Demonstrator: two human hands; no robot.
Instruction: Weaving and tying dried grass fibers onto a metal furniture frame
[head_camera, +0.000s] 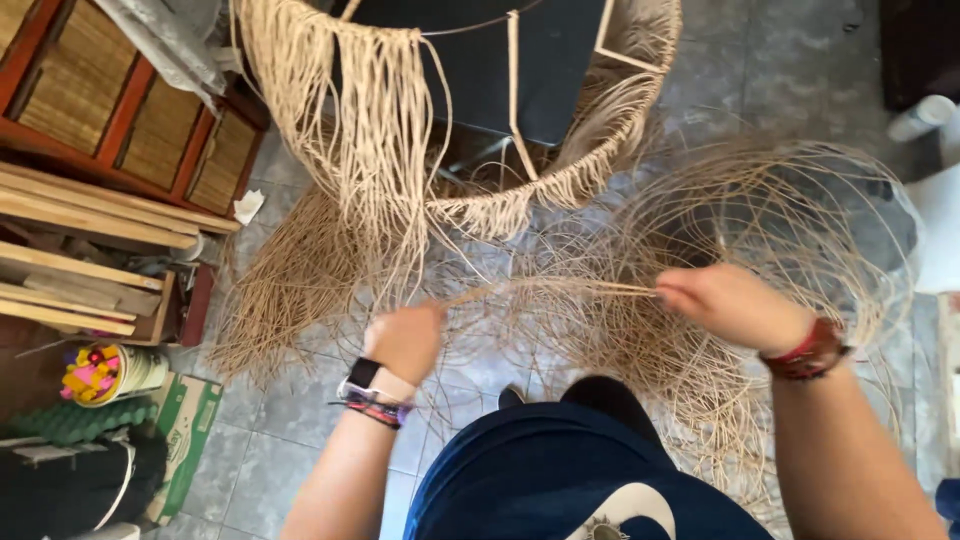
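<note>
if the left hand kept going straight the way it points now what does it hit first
Probably the fringe of loose cane strands hanging from the round woven frame just ahead of the left hand, though depth is hard to judge from above.

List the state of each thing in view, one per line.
left hand: closed on the near end of a bundle of strands
right hand: pinching the same strands at the far end
strands: pulled taut between the hands
round frame: partly woven, loose strands hanging from it
loose cane coil: tangled on the floor
small bucket: full of coloured pieces
</note>
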